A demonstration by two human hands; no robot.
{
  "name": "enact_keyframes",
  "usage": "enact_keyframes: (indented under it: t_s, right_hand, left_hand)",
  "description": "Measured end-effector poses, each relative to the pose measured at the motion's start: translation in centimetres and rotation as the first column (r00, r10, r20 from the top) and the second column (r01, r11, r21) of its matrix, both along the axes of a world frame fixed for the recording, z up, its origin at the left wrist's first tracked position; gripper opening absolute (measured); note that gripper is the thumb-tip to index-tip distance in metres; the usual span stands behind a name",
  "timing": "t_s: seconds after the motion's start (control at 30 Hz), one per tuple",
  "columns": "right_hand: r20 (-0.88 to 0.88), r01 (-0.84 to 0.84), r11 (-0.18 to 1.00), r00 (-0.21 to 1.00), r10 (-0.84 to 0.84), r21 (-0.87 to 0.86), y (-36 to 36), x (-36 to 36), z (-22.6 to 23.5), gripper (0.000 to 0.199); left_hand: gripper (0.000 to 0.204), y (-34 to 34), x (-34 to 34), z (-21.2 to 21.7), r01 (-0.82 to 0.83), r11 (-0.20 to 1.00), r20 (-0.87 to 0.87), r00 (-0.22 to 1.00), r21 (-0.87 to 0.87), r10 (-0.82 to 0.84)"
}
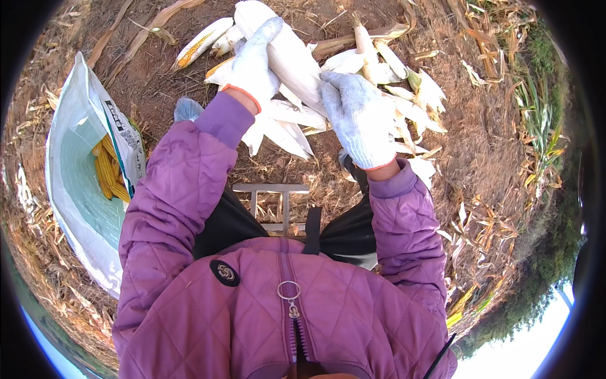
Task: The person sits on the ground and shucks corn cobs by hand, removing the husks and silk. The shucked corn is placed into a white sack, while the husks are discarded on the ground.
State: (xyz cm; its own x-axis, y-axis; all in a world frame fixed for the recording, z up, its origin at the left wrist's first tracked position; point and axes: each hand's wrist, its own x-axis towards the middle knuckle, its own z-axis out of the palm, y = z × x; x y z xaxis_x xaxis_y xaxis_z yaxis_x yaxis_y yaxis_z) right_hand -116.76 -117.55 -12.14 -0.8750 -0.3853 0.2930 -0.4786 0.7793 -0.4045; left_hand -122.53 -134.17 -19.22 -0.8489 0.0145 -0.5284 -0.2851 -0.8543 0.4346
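Observation:
An ear of corn point(291, 60) in its pale, closed husk slants in front of me, its near end toward the right. My left hand point(251, 71), in a white knit glove with an orange cuff edge, is closed on the far part of the ear, thumb laid along the husk. My right hand point(358, 121), gloved the same way, grips the near end; its fingertips are partly hidden. Under and around both hands lies a pile of husked ears and loose husks point(410, 104). A partly opened ear point(202, 44) shows yellow kernels at the far left.
At my left a white woven sack point(79, 189) stands open, with several bare yellow cobs point(108, 169) inside. A small wooden stool point(271, 188) shows between my legs. Dry stalks and leaves litter the brown soil point(467, 164); green grass point(536, 114) grows at the right.

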Motion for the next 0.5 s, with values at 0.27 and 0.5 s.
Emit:
enact_keyframes:
  t_s: [0.27,0.5]
  right_hand:
    - [0.185,0.034,0.996,0.983,-0.019,-0.08,0.3,-0.1,0.6,0.015]
    - [0.621,0.232,0.919,0.784,0.017,-0.318,1.0,-0.8,0.8,0.029]
  left_hand:
    - [0.041,0.1,-0.2,-0.7,0.101,0.995,-0.017,0.995,-0.006,-0.101]
    - [0.034,0.6,0.2,-0.2,0.175,0.984,0.058,0.983,-0.047,-0.172]
